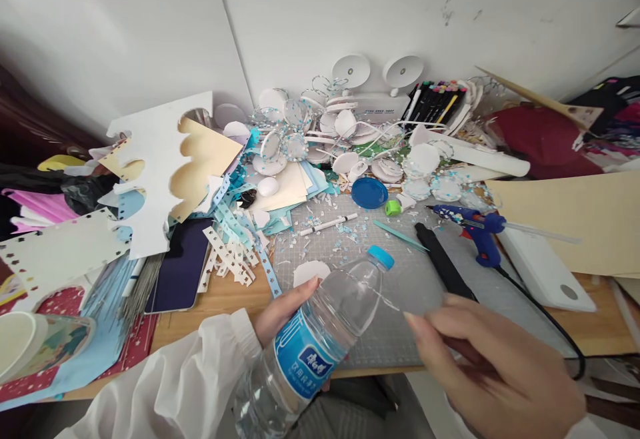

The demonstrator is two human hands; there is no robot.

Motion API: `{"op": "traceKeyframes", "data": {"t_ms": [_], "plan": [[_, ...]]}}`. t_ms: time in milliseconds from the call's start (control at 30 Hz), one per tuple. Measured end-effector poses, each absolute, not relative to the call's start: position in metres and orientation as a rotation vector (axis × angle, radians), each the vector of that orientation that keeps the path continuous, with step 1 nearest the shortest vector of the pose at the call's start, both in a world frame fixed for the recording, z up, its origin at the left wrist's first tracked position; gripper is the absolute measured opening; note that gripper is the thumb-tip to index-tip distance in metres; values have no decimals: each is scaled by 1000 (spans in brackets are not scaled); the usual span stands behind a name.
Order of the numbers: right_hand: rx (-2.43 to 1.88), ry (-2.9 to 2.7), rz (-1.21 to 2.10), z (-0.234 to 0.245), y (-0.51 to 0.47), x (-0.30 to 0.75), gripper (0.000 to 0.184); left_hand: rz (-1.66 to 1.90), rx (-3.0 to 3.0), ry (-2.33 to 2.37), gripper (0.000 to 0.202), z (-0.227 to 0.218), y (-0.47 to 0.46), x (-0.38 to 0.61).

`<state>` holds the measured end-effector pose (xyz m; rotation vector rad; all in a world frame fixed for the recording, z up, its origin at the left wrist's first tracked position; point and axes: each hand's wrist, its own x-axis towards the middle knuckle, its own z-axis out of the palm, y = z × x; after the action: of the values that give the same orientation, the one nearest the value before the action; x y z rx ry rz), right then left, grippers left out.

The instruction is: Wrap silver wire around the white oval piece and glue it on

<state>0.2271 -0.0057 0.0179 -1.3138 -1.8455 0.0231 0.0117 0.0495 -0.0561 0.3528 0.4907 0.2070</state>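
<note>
My left hand (285, 309) is wrapped around a clear plastic water bottle (350, 299) with a blue label and blue cap, tilted up to the right above the table's front edge. A thin whitish strand (389, 302) runs across the bottle's shoulder toward my right hand (480, 352). The thumb and index finger of that hand are pinched together at the strand's end, right of the bottle. Whether the strand is wire or thread I cannot tell. Behind the bottle, a white paper piece (311, 272) lies partly hidden on the grey cutting mat (395, 346).
A blue glue gun (475, 226) with its black cable lies at the right, beside a black rod-like object (443, 259). Teal tweezers (400, 235), a white pen (329, 224) and a blue lid (369, 193) are on the mat. Paper scraps and white discs crowd the back; a phone (180, 269) lies left.
</note>
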Motion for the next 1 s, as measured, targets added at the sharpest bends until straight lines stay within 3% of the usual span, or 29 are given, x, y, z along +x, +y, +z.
{"op": "traceKeyframes", "data": {"t_ms": [600, 1000], "plan": [[-1232, -1955, 131, 9, -19, 213, 24, 363, 325, 554, 54, -59, 46, 13], [-1280, -1819, 292, 1, -20, 215, 27, 273, 272, 469, 60, -55, 48, 9]]}}
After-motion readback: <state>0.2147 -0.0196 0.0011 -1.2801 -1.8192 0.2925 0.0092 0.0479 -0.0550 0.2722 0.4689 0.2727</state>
